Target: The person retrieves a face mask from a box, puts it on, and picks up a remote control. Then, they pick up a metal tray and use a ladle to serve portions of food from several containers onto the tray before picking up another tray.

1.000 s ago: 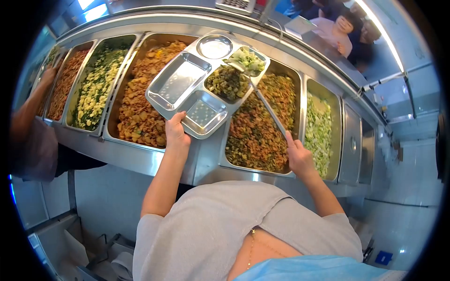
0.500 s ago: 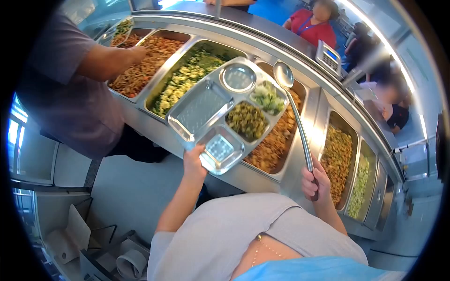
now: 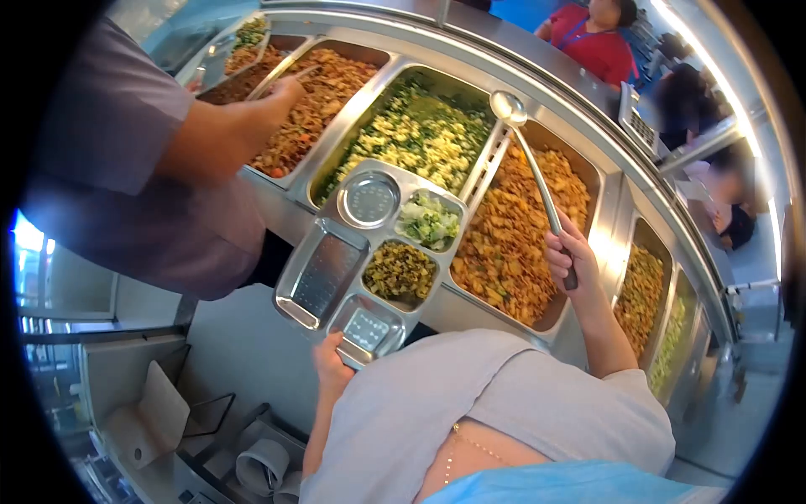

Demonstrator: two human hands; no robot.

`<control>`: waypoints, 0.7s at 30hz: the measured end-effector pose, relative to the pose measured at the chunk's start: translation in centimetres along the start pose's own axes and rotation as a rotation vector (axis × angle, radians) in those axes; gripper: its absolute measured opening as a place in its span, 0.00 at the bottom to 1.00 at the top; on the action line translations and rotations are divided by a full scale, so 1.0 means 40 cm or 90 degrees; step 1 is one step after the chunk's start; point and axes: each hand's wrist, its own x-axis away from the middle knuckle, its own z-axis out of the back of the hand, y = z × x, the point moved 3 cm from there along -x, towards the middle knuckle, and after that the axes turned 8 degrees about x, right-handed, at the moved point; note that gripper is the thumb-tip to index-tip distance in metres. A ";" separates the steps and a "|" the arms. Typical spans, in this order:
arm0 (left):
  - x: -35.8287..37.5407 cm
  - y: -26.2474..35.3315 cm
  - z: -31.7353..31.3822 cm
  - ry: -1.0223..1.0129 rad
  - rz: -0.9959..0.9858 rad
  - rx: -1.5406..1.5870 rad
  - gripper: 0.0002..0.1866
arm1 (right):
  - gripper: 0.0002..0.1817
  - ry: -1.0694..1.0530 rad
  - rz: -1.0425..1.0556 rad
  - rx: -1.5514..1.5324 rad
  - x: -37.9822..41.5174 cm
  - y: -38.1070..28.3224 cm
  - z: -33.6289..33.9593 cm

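Note:
My left hand point(image 3: 331, 363) grips the near corner of a metal compartment tray point(image 3: 326, 220), held in front of the counter's edge. Chopped dark green vegetables point(image 3: 400, 272) fill one compartment, pale green cabbage-like pieces point(image 3: 428, 220) another; three compartments hold no food. My right hand point(image 3: 573, 255) is closed round the dark handle of a long metal ladle point(image 3: 537, 172). Its bowl points away from me, above the rim between two food pans, and looks bare. Below the ladle lies a pan of orange-brown chopped food point(image 3: 512, 244); left of it is a pan of egg with greens point(image 3: 420, 139).
At left a co-worker's arm point(image 3: 222, 126) reaches over a pan of brown shredded food point(image 3: 323, 92). More food pans point(image 3: 640, 286) run to the right. Beyond the glass stand a person in red point(image 3: 592, 46) and a keypad device point(image 3: 640, 126). A bin point(image 3: 243, 470) sits low left.
The tray has come down and left, nearer my body, uncovering more of the egg and orange-brown pans. My right hand has raised the ladle's handle over the orange-brown pan.

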 end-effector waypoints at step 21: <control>-0.172 0.163 -0.162 -0.176 0.024 -0.061 0.16 | 0.31 0.099 0.080 -0.031 -0.049 0.073 -0.119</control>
